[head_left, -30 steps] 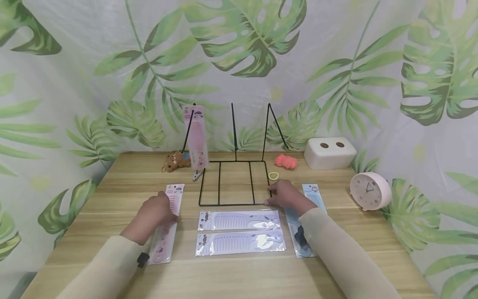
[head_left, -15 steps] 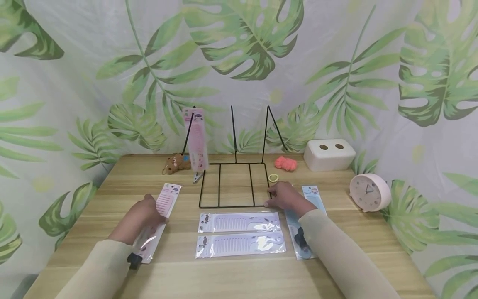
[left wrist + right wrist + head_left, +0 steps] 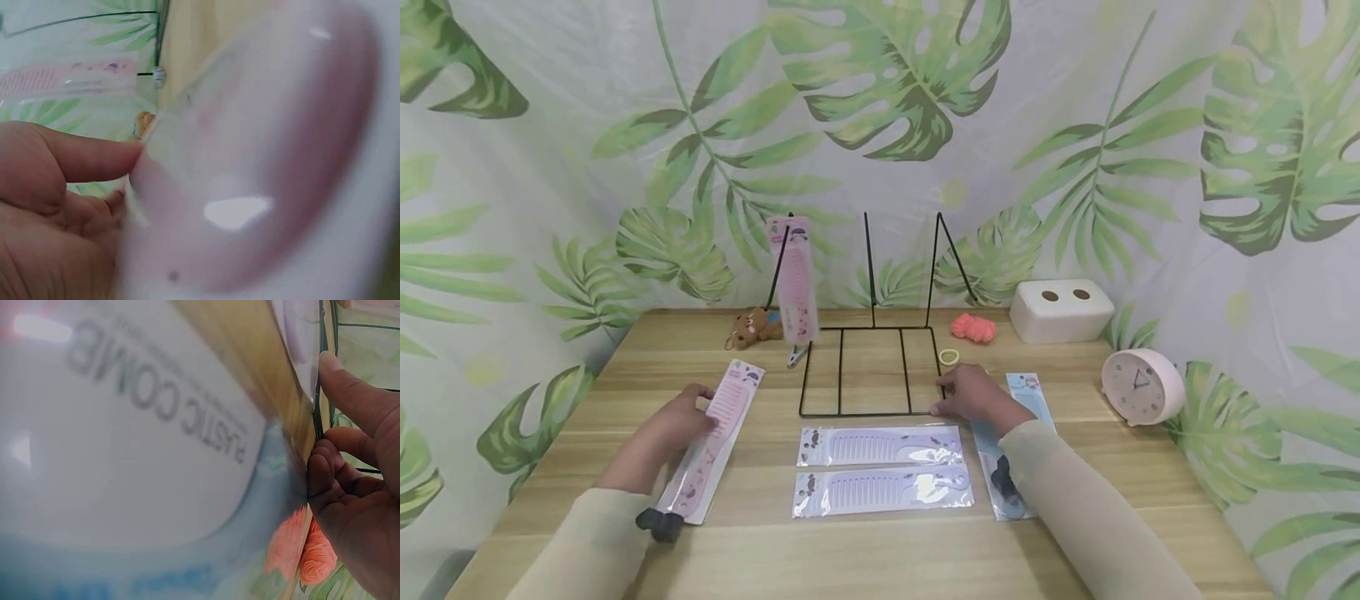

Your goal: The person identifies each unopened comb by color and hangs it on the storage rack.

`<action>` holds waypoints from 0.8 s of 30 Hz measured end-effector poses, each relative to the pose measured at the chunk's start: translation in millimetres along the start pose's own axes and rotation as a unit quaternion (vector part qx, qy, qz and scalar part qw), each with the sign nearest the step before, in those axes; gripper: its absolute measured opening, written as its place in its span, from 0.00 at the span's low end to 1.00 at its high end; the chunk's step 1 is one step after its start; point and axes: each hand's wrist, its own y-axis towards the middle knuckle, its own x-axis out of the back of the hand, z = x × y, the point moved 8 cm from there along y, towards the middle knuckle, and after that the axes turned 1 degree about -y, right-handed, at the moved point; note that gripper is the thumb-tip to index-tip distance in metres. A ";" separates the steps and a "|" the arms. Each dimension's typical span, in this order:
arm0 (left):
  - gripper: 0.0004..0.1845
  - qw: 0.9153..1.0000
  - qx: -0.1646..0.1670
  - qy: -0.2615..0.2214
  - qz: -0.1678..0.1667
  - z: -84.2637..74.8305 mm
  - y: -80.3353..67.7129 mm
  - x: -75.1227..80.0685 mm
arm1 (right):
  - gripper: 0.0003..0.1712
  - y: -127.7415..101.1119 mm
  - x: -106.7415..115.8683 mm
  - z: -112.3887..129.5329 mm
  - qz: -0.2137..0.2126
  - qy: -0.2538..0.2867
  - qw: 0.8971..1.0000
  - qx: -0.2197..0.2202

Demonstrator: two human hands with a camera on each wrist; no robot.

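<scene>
So my left hand (image 3: 673, 421) is gripping the pink plastic comb in its clear packet (image 3: 711, 439) along its left edge, fingers curled around it, and the packet sits tilted with its top end raised off the light wooden table (image 3: 880, 550), over on the left side. In the left wrist view it's a big pink blur right up against my fingers (image 3: 94, 159). My right hand (image 3: 973, 392) rests on the front right corner of the black wire rack (image 3: 868, 367), fingers curled down onto the wire with the thumb pressed against it. Just beside that hand lies a blue packaged comb (image 3: 1018, 442), partly under my sleeve. Two lilac packaged combs (image 3: 880, 467) lie flat in front of the rack, one behind the other. Another pink packaged comb (image 3: 796, 279) hangs from the rack's left upright. Farther back there's a small brown teddy bear (image 3: 751, 327), an orange hair scrunchie (image 3: 973, 327), a white box with two holes (image 3: 1060, 310) and a pale pink round clock (image 3: 1142, 385).
</scene>
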 end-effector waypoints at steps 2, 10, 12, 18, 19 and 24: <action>0.34 0.998 -0.010 -0.053 0.013 -0.4 -2.1 0.9 | 0.37 0.0 -1.8 -1.0 0.004 0.002 1.000 -0.002; 0.27 0.967 -0.075 -0.242 0.033 -29.7 -12.5 7.2 | 0.35 2.6 3.4 -1.5 -0.005 -0.008 1.000 0.002; 0.25 0.962 -0.095 -0.253 0.026 -38.1 -15.5 10.6 | 0.35 2.7 3.9 -0.7 -0.004 -0.010 1.000 0.004; 0.21 0.954 -0.162 -0.252 -0.010 -58.8 -28.9 21.7 | 0.31 1.7 2.5 1.1 -0.001 -0.011 1.000 0.006; 0.21 0.950 -0.178 -0.255 -0.013 -62.1 -31.8 22.6 | 0.29 1.5 2.1 1.6 0.001 -0.012 1.000 0.008; 0.19 0.918 -0.274 -0.287 -0.001 -76.3 -45.7 21.8 | 0.30 1.3 0.7 1.3 0.004 -0.013 1.000 0.011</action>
